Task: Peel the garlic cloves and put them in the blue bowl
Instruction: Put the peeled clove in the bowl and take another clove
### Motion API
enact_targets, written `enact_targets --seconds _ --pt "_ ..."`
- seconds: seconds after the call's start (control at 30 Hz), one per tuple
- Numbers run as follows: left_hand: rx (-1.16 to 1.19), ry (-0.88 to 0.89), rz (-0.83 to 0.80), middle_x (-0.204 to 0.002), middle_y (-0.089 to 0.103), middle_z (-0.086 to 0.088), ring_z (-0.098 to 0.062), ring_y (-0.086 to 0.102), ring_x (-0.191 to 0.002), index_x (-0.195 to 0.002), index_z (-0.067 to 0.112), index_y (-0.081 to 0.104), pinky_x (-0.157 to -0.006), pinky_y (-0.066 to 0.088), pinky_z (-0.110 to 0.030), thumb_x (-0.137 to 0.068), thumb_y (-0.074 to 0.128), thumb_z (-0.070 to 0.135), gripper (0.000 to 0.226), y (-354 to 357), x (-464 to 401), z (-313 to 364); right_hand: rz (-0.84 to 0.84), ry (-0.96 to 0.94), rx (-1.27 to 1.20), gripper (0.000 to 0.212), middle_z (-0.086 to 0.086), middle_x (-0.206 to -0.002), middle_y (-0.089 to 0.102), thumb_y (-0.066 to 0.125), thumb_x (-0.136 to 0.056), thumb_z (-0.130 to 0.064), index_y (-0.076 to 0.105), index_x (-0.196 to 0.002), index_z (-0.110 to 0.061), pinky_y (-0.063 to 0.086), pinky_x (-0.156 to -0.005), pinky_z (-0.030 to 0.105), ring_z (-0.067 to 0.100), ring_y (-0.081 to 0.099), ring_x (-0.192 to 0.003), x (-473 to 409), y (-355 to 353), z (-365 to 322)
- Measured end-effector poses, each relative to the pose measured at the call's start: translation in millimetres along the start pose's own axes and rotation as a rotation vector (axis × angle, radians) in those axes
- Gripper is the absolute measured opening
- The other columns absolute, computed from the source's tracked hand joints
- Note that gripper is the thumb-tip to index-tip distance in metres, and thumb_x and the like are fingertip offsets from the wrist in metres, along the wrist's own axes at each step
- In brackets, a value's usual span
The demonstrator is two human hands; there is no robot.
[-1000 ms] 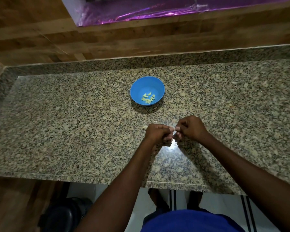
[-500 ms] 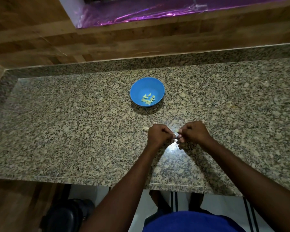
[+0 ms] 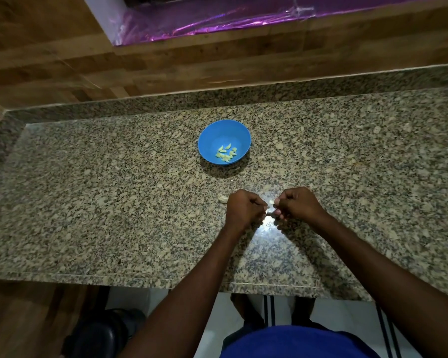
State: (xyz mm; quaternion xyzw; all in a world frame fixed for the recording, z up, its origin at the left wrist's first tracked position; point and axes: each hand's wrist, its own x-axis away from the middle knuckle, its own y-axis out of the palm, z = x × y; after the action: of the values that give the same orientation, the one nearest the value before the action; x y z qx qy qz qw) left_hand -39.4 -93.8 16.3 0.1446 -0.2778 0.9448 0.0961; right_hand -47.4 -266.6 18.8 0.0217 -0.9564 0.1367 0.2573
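Note:
The blue bowl (image 3: 224,130) stands on the granite counter (image 3: 114,202) with several peeled garlic cloves (image 3: 226,153) in its bottom. In front of it my left hand (image 3: 243,210) and my right hand (image 3: 296,204) meet just above the counter, fingers curled. Between their fingertips they pinch one small garlic clove (image 3: 271,202), mostly hidden by the fingers. One unpeeled clove (image 3: 223,198) lies on the counter just left of my left hand.
A raised granite ledge and a wooden wall (image 3: 166,65) run along the back of the counter, with purple foil (image 3: 217,19) above. The counter's front edge is near my body. A dark round object (image 3: 98,334) sits on the floor lower left.
Both hands have stayed together on the clove, shifting slightly nearer to me, and the fingertips have parted a little. The bowl has not moved.

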Motion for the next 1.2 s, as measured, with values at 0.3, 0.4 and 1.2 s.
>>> enact_targets --seconds 0.3,0.4,1.2 --pt "0.385 -0.106 -0.07 -0.077 0.072 -0.026 -0.029 0.069 -0.065 -0.084 0.005 0.076 -0.063 0.061 -0.038 -0.078 0.082 0.004 0.008 1 2 3 0.013 -0.102 0.067 0.022 0.018 -0.062 0.07 0.07 -0.09 -0.006 0.067 -0.068 -0.005 0.061 -0.063 0.047 0.035 0.072 -0.06 5 -2 0" --pt "0.521 -0.18 -0.084 -0.084 0.069 -0.034 -0.032 0.066 -0.072 -0.086 0.002 0.076 -0.064 0.062 -0.038 -0.081 0.079 0.0 0.006 2 3 6 0.038 -0.215 0.208 0.023 0.007 -0.059 0.071 0.07 -0.09 -0.01 0.066 -0.067 -0.012 0.058 -0.06 0.035 0.023 0.072 -0.056 8 -2 0" --pt "0.652 -0.116 -0.02 -0.092 0.075 -0.022 -0.023 0.072 -0.078 -0.106 -0.001 0.073 -0.077 0.061 -0.031 -0.087 0.072 -0.003 0.019 5 3 8 -0.096 0.155 -0.291 0.02 0.016 -0.067 0.065 0.056 -0.09 -0.005 0.068 -0.075 0.001 0.044 -0.046 0.023 0.018 0.056 -0.05 13 -1 -23"
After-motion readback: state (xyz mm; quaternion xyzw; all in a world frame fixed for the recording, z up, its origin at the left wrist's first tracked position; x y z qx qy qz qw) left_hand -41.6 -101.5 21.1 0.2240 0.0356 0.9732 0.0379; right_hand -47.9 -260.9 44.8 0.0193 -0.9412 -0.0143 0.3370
